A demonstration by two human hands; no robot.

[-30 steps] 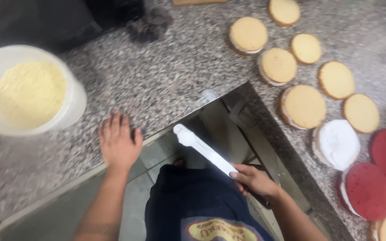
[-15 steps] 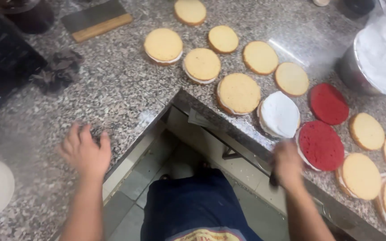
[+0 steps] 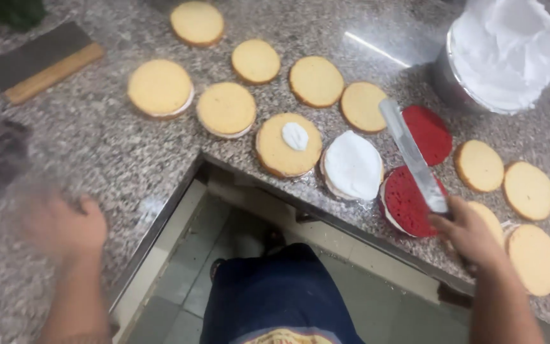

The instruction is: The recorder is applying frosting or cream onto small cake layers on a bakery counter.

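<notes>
— What's the surface?

— I see a speckled granite counter (image 3: 97, 146) that wraps round a corner. My right hand (image 3: 472, 232) has its fingers closed round the handle of a spatula (image 3: 412, 153), whose blade slants over a red cake round (image 3: 408, 204) near the counter's edge.

— Around it?

— A white-iced round (image 3: 353, 165) just beside, yellow rounds, a bucket of cream (image 3: 501, 54) behind. My left hand (image 3: 65, 226) is blurred; I can't tell its fingers.

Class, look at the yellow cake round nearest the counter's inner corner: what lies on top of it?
A small white dab of cream sits on the yellow cake round, near its centre. The cake beneath the dab is covered.
</notes>
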